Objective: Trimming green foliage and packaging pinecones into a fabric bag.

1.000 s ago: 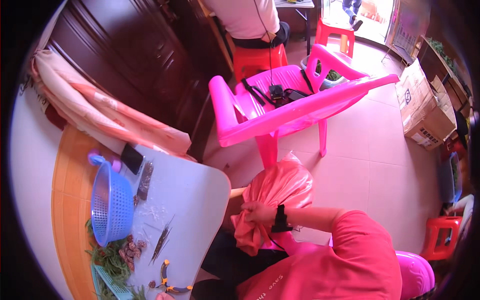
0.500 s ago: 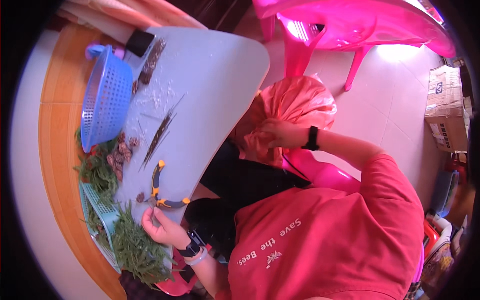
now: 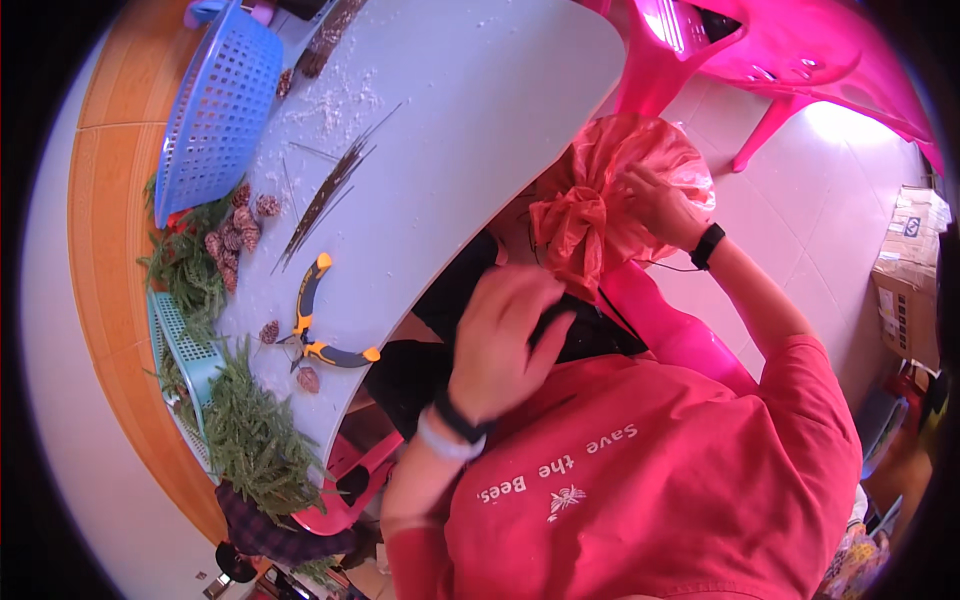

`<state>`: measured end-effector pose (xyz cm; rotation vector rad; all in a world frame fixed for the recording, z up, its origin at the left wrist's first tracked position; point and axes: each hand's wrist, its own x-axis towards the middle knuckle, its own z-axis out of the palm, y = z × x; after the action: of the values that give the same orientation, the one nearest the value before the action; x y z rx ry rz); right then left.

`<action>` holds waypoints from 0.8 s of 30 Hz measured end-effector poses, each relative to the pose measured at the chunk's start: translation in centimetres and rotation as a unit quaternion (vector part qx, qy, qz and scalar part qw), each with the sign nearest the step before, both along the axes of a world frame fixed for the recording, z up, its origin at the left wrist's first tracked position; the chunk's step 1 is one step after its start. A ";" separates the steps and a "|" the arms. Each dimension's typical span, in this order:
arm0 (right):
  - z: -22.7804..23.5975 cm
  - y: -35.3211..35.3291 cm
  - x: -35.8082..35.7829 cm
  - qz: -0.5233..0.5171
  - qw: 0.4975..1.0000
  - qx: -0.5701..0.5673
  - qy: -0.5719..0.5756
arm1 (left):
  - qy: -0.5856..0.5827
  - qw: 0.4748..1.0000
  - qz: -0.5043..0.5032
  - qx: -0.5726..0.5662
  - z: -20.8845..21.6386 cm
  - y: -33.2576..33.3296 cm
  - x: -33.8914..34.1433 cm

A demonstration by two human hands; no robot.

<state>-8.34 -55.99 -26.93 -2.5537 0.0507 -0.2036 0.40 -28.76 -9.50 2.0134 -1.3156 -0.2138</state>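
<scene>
My left hand (image 3: 505, 340) hangs in the air over my lap, slightly blurred, thumb apart from the curved fingers and nothing seen in it. On the pink-red plastic bag (image 3: 578, 215), which is bunched into a knot, rests my right hand (image 3: 668, 208) with fingers stretched out. Pliers (image 3: 308, 315) with yellow and black handles lie spread on the table near its edge. Beside their jaws are one pinecone (image 3: 270, 331) and another pinecone (image 3: 307, 379). A bundle of thin dark wires (image 3: 325, 205) lies farther up the tabletop.
The pale table (image 3: 450, 110) carries a tilted blue basket (image 3: 220, 115), several grouped pinecones (image 3: 235, 235), green sprigs (image 3: 260, 430) and a teal basket (image 3: 200, 365). A pink plastic chair (image 3: 680, 60) stands beyond the bag. Cardboard boxes (image 3: 908, 280) sit at the far right.
My left hand has left the pliers and moved right toward the bag; a pinecone now shows where it was. My right hand has shifted from the bag's gathered neck onto its side.
</scene>
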 end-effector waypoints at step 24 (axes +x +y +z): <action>-1.6 3.2 -3.6 -0.184 0.923 0.336 -0.006 | 0.592 0.795 0.111 -0.071 -19.2 -7.8 7.1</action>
<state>-11.93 -52.81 -28.48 -1.8345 0.5100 -0.2868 7.49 -36.56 -28.70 1.3674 -0.2583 -1.0265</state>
